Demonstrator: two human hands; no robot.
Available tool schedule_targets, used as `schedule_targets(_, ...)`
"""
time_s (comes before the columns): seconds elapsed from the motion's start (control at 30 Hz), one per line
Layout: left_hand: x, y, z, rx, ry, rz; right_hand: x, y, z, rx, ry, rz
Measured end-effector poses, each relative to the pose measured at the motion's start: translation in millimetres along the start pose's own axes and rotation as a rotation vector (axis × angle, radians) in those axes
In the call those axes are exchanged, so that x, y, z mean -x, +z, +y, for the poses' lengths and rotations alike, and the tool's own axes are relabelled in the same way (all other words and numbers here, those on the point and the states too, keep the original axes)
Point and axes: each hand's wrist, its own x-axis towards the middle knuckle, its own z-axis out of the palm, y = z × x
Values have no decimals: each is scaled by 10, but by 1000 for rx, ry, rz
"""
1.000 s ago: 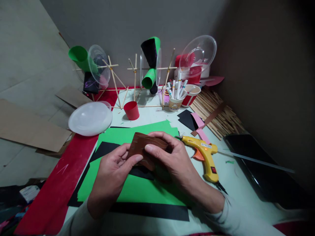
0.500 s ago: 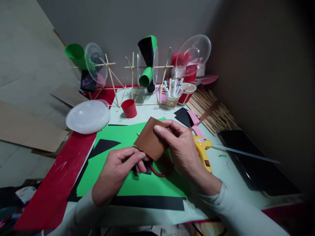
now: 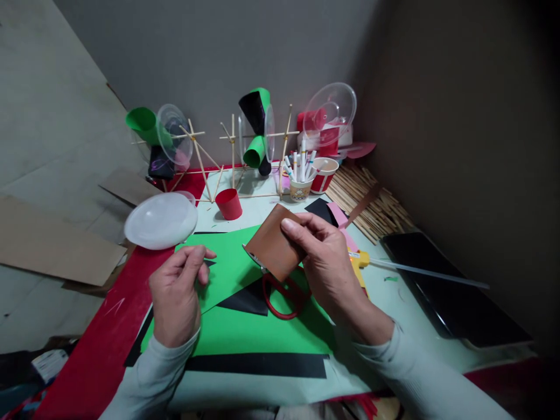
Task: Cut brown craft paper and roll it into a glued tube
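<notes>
Here, starting at my far left, cardboard sheets point(image 3: 52, 245) lie flat on the floor, and a red paper strip point(image 3: 100, 332) runs along the edge of the tabletop point(image 3: 406, 303). A white plastic lid point(image 3: 160, 220) rests at the strip's upper end. Behind it stand stick frames point(image 3: 205, 157) carrying green and black paper cones, with a small red paper cup point(image 3: 228, 203) just in front of them.

My left hand point(image 3: 177, 294) hovers over the left edge of the green paper sheet point(image 3: 245, 329), fingers loosely curled together and holding nothing, though the thumb and forefinger nearly meet. Black paper point(image 3: 258, 364) lies under the green sheet and shows along its near edge.

My right hand point(image 3: 326, 265) is clamped on a brown paper piece point(image 3: 273, 245), thumb on top and fingers beneath, holding it tilted above the green sheet. Red-handled scissors point(image 3: 282, 291) lie on the green sheet directly beneath the brown piece, their blades partly hidden by it.

Further right, a cup of markers point(image 3: 300, 181) sits beside a red-and-white cup point(image 3: 324, 174). A yellow glue gun point(image 3: 361, 262) peeks out behind my right wrist, and a pile of wooden sticks point(image 3: 371, 201) lies near the wall.
</notes>
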Motion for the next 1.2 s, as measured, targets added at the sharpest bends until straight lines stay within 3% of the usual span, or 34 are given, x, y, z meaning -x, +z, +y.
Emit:
schedule_targets(0.2, 93, 86, 56, 31, -42, -231, 26, 5, 11, -32, 51, -47)
schedule_targets(0.3, 141, 90, 83, 27, 29, -343, 21, 17, 20, -105, 93, -85)
schedule_targets(0.4, 184, 76, 114, -69, 315, -371, 29, 37, 18, -168, 158, -101)
schedule_targets(0.5, 218, 62, 164, -293, 708, -259, 43, 50, 18, -179, 206, -107)
schedule_targets(0.6, 237, 50, 221, -480, 897, -198, 52, 50, 26, -163, 196, -122)
schedule_targets(0.87, 201, 55, 266, -584, 1031, -321, 49, 50, 66, -203, 202, -133)
schedule_targets(1.0, 198, 40, 264, -643, 1113, -307, 41, 51, 101, -209, 230, -144)
schedule_targets(1.2, 202, -24, 212, -649, 1096, -267, 44, 44, 131, -244, 260, -188)
